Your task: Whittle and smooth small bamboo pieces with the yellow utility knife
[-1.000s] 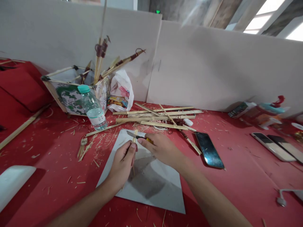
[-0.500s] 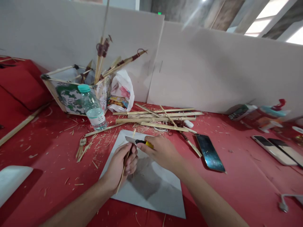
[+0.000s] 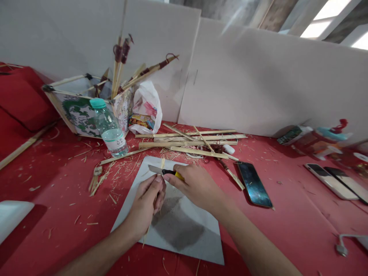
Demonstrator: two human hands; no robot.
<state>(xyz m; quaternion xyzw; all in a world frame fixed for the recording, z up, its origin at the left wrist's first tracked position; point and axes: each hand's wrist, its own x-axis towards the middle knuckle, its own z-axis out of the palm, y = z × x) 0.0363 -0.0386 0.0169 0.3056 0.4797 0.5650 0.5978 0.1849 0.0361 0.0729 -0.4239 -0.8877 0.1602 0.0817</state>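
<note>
My right hand (image 3: 193, 182) is closed around a yellow and black utility knife (image 3: 178, 176), its blade out and pointing left. Just below the blade, my left hand (image 3: 151, 195) grips a thin bamboo strip (image 3: 147, 232); its lower end sticks out under the palm, and the fingers cover its middle. A pale, frayed bit of bamboo (image 3: 163, 162) shows just beyond the blade. Both hands are over a grey board (image 3: 198, 245) lying on the red table (image 3: 86, 245).
Behind the board lie several bamboo strips (image 3: 189, 144) among shavings. A water bottle (image 3: 112, 132), a paper-sided box (image 3: 77, 115) of sticks and a plastic bag (image 3: 148, 103) stand back left. To the right lie a phone (image 3: 254, 184) and a cable plug (image 3: 341, 250).
My left hand has turned slightly, so less of the bamboo strip shows. The knife blade has shifted a little to the left. The whole view has moved slightly.
</note>
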